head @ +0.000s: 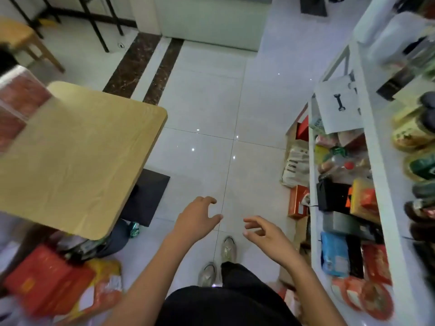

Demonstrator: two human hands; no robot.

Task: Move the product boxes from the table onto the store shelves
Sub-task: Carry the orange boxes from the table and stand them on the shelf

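Hovering empty over floor: left hand (196,220), right hand (268,236), fingers spread wide; shelf sign (337,104) unreadable.

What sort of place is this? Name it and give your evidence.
Most likely a small shop. White shelves on the right are packed with packaged goods, a paper sign hangs on them, and red product boxes lie on the floor by a wooden table.

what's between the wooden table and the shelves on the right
In the head view, bare white tiled floor separates the table from the shelves; only both empty hands hover nearer the camera.
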